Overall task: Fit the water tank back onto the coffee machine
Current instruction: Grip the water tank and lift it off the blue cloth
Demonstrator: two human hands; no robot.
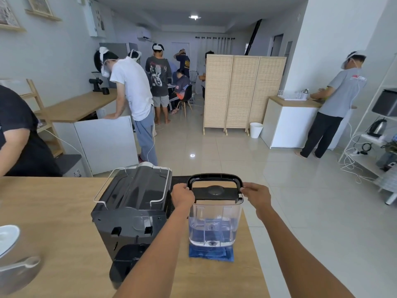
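Observation:
The clear water tank, part full of water, stands on a blue cloth on the wooden counter. It has a black lid and a raised black handle. My left hand grips the lid's left end and my right hand grips its right end. The black coffee machine stands just left of the tank, its back facing me, with the bare tank dock at its base.
The counter's right edge runs close beside the tank. A grey dish with a spoon and a white bowl sit at the left. A person in black leans in at far left; others stand further back in the room.

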